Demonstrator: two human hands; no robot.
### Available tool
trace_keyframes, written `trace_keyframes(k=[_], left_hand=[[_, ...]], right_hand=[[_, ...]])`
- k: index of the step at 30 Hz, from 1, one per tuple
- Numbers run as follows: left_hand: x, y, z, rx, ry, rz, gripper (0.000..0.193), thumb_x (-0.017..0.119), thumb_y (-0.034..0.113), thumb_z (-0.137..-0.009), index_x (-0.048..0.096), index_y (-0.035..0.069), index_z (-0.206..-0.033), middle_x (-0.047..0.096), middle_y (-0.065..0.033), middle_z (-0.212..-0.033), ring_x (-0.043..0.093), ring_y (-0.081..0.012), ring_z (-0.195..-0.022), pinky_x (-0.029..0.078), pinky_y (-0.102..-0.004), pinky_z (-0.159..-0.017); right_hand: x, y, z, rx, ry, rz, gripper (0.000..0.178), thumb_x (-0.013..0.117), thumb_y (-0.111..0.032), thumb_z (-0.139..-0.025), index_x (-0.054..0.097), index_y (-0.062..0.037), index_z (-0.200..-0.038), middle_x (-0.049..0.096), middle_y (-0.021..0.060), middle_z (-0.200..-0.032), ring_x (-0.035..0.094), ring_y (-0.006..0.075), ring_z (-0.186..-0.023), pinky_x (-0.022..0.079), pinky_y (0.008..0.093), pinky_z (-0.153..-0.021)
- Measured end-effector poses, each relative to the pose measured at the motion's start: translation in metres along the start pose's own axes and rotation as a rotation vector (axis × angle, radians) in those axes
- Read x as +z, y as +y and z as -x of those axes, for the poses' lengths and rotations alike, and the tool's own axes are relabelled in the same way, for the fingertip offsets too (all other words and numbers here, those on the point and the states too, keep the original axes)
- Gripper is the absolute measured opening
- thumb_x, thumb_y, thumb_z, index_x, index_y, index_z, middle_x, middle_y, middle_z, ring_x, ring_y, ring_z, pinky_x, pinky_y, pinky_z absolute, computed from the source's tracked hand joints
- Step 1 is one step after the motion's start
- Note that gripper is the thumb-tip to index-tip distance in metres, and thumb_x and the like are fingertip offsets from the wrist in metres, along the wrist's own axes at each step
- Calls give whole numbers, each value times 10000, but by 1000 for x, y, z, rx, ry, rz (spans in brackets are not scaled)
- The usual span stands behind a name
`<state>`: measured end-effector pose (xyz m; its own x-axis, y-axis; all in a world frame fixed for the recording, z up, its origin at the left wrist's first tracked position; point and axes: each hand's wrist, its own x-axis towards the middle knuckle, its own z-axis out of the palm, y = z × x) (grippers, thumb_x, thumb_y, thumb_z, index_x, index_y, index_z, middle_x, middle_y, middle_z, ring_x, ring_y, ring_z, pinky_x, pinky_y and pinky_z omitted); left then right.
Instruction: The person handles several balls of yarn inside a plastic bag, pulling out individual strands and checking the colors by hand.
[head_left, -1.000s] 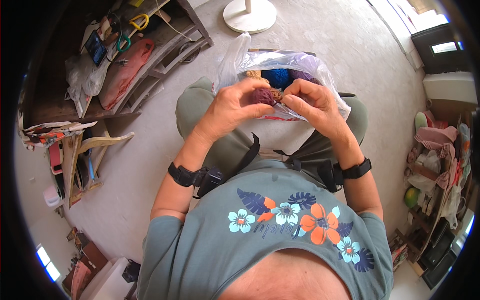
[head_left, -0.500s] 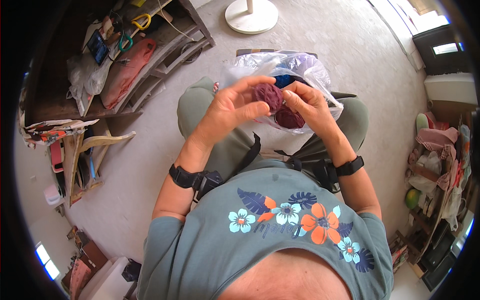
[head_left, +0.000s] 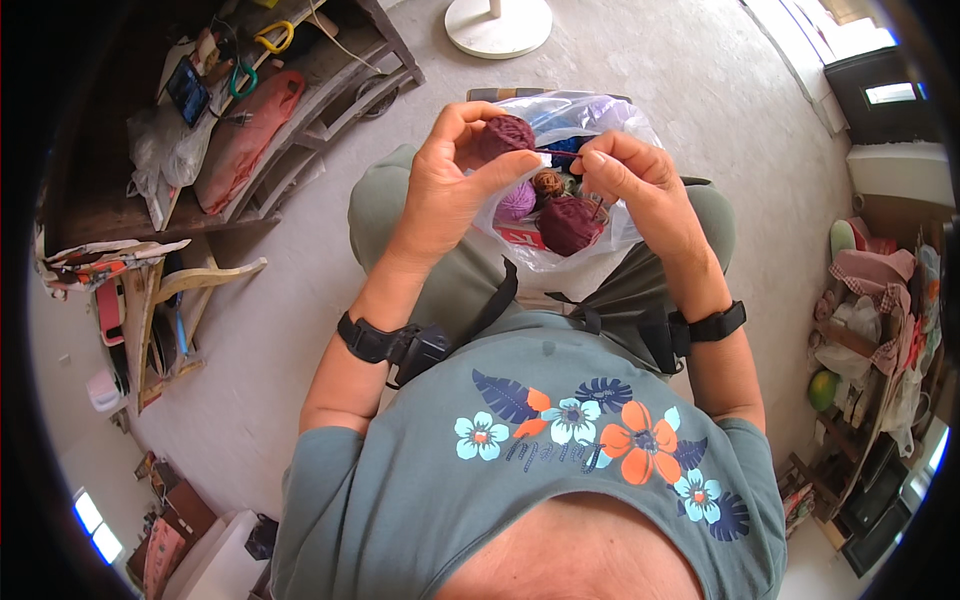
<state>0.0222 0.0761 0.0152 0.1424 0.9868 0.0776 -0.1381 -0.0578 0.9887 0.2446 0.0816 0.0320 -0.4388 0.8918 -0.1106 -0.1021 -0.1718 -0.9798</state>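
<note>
My left hand (head_left: 450,170) is closed round a small dark maroon ball of yarn (head_left: 506,137). A strand of maroon yarn (head_left: 556,153) runs taut from this ball to my right hand (head_left: 635,175), whose fingertips pinch it. Below, a larger maroon ball of yarn (head_left: 569,226) lies in a clear plastic bag (head_left: 638,118) between my knees; a short strand rises from it toward my right hand. Beside it in the bag are a purple ball of yarn (head_left: 516,202), a brown ball (head_left: 548,183) and blue yarn (head_left: 564,146).
On the left stands a wooden shelf unit (head_left: 330,130) with scissors (head_left: 240,80), a phone (head_left: 187,92) and a red plastic bag (head_left: 250,140). A round white base (head_left: 498,30) is on the floor ahead. Cluttered shelving with a pink cloth (head_left: 868,275) lines the right side.
My hands have moved apart, the left one up and leftward with the small ball, stretching the strand between them. More of the yarn in the bag now shows.
</note>
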Motion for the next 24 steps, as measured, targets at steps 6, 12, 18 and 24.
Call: trace_keyframes(k=[6,12,18,24], left_hand=[[8,18,-10,-87,-158,-292,245,739,89,-848,639,26,-1063,684,-25,-912,628,-82,-823,511,-231,-764],[-1,27,-17,-366,-354,-191,220,678,178,-879,684,22,-1034,672,-23,-863,572,-76,-695,466,-223,-631],[-25,33,-12,-304,-277,114,404,561,296,-905,616,-18,-1154,674,-99,-875,580,-109,-633,478,-240,-557],[-37,38,-9,-194,-216,145,525,546,408,-922,585,-59,-1160,668,-140,-881,567,-115,-588,473,-251,-548]], right_hand=[[4,-10,-14,25,-19,23,162,648,-205,-921,648,-53,-866,577,-51,-747,500,24,-700,387,190,-624],[13,1,-21,-48,29,19,166,675,-190,-914,649,-32,-870,598,-34,-758,513,37,-702,396,202,-621],[21,17,-5,-130,309,205,186,612,-170,-952,634,13,-925,624,2,-835,538,69,-755,451,236,-700],[12,8,52,300,-430,92,222,544,-163,-970,633,38,-934,642,90,-822,620,169,-771,486,303,-718]])
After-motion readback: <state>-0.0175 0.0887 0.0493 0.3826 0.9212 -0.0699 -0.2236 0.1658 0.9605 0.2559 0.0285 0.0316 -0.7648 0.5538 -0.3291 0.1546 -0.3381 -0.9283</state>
